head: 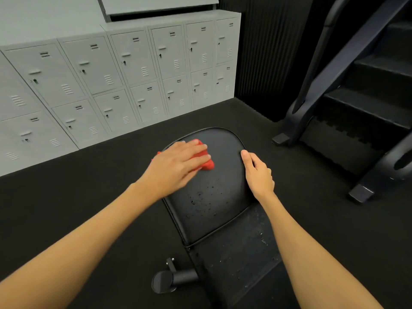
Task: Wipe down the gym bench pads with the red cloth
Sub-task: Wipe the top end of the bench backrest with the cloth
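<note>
Both hands are on the bench (225,139). The left hand (178,161) lies flat on the red cloth (206,162) with its fingers stretched out, and it presses the cloth down. The right hand (258,175) holds the right edge of the far pad (223,181). Its thumb is on top and its fingers curl down over the side.

The red cloth is bunched up near the far left corner of the far pad. Most of it hides under the left hand. Only a bit pokes out past the fingertips and a bit by the left edge.

The cloth looks soft, light and floppy. It will squash and fold any way you push it. A flat hand on top is a good way to hold it, so it slides with the hand and does not roll up.

The pad looks smooth and shiny, a bit squishy under a firm skin. Little water drops (200,197) sit in the middle of the far pad, and more are on the near pad (236,259), mostly by its right edge. Wet spots may make the pad slippery, so the cloth should glide easily. The bench looks heavy and should stay put. The right hand on the edge helps keep it steady.

I think only the far end is being wiped now. The drops closer in are not yet wiped.
</note>
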